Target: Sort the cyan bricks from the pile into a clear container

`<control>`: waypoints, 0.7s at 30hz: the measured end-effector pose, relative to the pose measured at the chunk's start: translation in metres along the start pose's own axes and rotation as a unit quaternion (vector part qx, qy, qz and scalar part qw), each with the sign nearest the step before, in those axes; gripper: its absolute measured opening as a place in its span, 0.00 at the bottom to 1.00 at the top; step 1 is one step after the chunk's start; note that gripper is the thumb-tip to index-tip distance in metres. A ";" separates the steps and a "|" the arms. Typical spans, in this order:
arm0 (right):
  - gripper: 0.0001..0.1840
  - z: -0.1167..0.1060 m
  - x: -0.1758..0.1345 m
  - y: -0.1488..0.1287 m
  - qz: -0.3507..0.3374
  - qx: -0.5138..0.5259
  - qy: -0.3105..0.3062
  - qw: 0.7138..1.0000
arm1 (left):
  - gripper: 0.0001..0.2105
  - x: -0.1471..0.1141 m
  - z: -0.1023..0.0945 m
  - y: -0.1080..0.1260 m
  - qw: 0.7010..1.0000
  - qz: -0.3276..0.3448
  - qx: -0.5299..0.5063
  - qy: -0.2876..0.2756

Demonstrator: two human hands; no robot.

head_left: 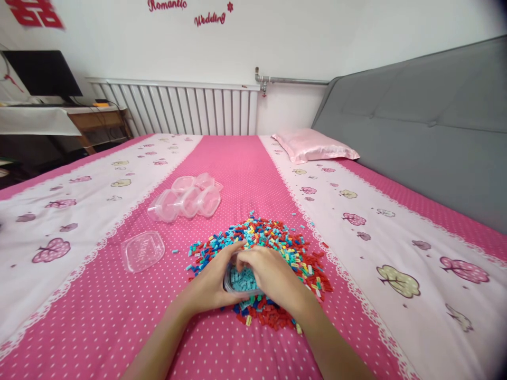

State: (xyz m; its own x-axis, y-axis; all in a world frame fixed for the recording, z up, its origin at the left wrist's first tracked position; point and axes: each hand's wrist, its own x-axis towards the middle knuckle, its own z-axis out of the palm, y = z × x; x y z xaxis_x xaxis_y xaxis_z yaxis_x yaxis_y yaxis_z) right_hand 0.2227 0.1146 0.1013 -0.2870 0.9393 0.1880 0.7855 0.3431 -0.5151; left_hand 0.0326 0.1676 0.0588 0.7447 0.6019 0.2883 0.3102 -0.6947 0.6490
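Observation:
A clear plastic container (pixel 243 293) with many small light blue bricks (pixel 244 279) in it sits low over the heap. My left hand (pixel 212 282) grips its left side, thumb and fingers around the rim. My right hand (pixel 273 272) reaches over its right side, with the fingers curled inward above the bricks. What those fingertips hold, if anything, is hidden. Around and beneath the container spreads a heap of small bricks (pixel 293 250) in red, blue, light blue, yellow and green.
A clear lid (pixel 143 252) lies on the pink bedspread (pixel 233 169) left of the heap. Behind it are several clear plastic containers (pixel 188 200) grouped together. A pink pillow (pixel 312 144) rests near the grey headboard (pixel 420 116). A white radiator (pixel 182 108) stands beyond the bed.

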 end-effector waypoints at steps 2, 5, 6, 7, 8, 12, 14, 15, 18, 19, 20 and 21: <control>0.18 -0.007 0.000 0.005 0.009 0.025 0.024 0.999 | 0.45 0.000 0.000 -0.001 1.000 0.000 -0.012 -0.004; 0.19 -0.024 -0.002 0.022 0.028 0.071 0.099 0.992 | 0.46 -0.001 0.000 -0.004 0.999 -0.010 -0.030 -0.017; 0.18 -0.029 -0.002 0.030 0.044 0.082 0.138 0.986 | 0.46 -0.002 0.000 -0.005 0.999 -0.015 -0.030 -0.020; 0.17 -0.034 -0.003 0.039 0.063 0.090 0.177 0.978 | 0.46 -0.002 -0.001 -0.006 0.999 -0.020 -0.027 -0.021; 0.16 -0.038 -0.003 0.049 0.087 0.095 0.213 0.968 | 0.47 -0.003 -0.001 -0.007 0.999 -0.023 -0.023 -0.021; 0.12 -0.039 -0.006 0.084 0.163 0.079 0.236 0.955 | 0.45 -0.003 -0.001 -0.011 0.999 -0.019 -0.016 -0.022; 0.12 -0.034 -0.006 0.095 0.165 0.077 0.194 0.964 | 0.45 -0.003 -0.001 -0.013 0.999 -0.014 -0.017 -0.025; 0.11 -0.031 -0.005 0.098 0.163 0.077 0.175 0.968 | 0.45 -0.003 -0.001 -0.013 0.999 -0.013 -0.019 -0.027; 0.10 -0.024 -0.002 0.099 0.150 0.062 0.136 0.977 | 0.45 -0.002 -0.001 -0.013 0.999 -0.015 -0.029 -0.027; 0.09 -0.022 -0.001 0.098 0.147 0.051 0.129 0.979 | 0.45 -0.002 -0.001 -0.012 0.999 -0.016 -0.033 -0.027; 0.09 -0.020 0.000 0.096 0.147 0.041 0.121 0.981 | 0.44 -0.002 -0.001 -0.011 0.999 -0.017 -0.037 -0.027; 0.09 -0.018 0.001 0.095 0.149 0.030 0.114 0.982 | 0.44 -0.002 -0.001 -0.011 0.999 -0.019 -0.042 -0.027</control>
State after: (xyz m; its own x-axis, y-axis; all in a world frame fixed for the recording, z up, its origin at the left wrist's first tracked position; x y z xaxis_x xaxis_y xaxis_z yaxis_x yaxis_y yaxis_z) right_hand 0.3066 0.1485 0.0676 0.0863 0.9760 0.2000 0.7796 0.0588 -0.6235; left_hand 0.0277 0.1745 0.0519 0.7650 0.6030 0.2262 0.2896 -0.6358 0.7155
